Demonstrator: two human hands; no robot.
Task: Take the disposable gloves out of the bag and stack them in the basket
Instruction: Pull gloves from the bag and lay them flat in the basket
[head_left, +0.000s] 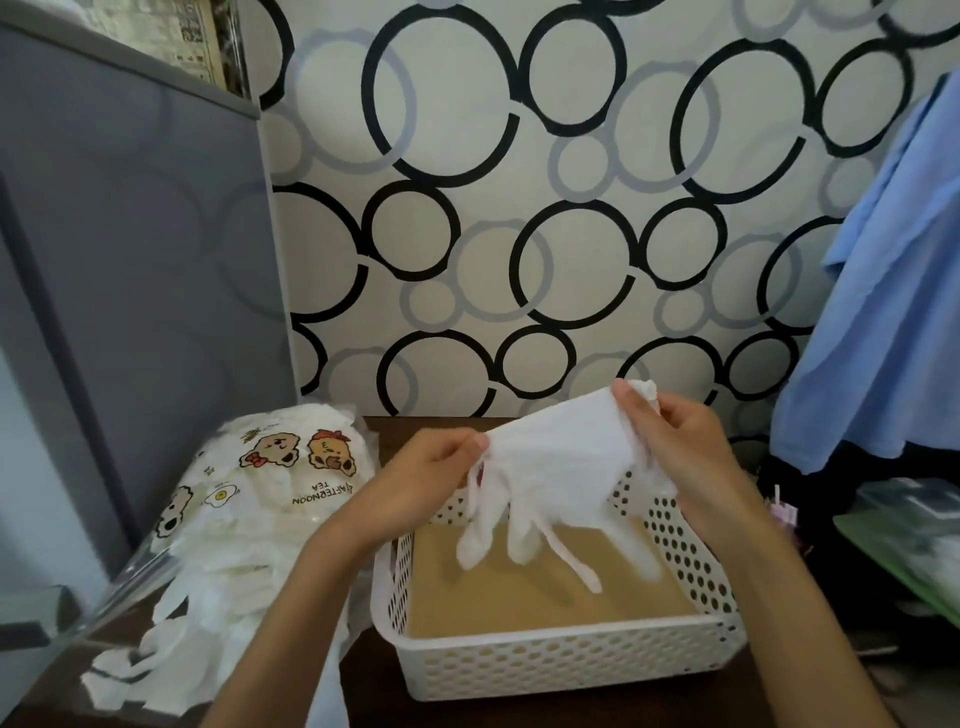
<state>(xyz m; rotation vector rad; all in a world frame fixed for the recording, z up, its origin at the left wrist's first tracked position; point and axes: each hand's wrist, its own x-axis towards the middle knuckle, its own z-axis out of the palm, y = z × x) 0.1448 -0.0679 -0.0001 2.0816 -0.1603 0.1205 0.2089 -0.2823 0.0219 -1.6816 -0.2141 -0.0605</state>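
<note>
Glove stretched between two hands over the basket

Basket (566, 660) nearest of all: white plastic, rectangular, its walls pierced with round holes, its floor a flat tan sheet. It stands on a dark brown table (524, 714). Both forearms reach forward from the bottom edge, the left crossing the basket's near left corner, the right running along its right wall. Above the basket the left hand (421, 473) pinches one edge of a thin, crinkled white glove (550, 467) between thumb and curled fingers; the right hand (675, 436) grips the opposite edge higher up, fingers folded round the bunched cuff. The glove hangs taut between them, tilted up to the right, its limp fingers dangling down into the basket without clearly touching the floor. Left of the basket lies a clear plastic bag (270, 483) printed with cartoon bears and fried eggs, stuffed with more white gloves (208, 608) that spill out of its near end. Beyond, wallpaper (519, 208) with black and grey rings; a grey panel (130, 260) at left; blue cloth (883, 312) hanging at right
</note>
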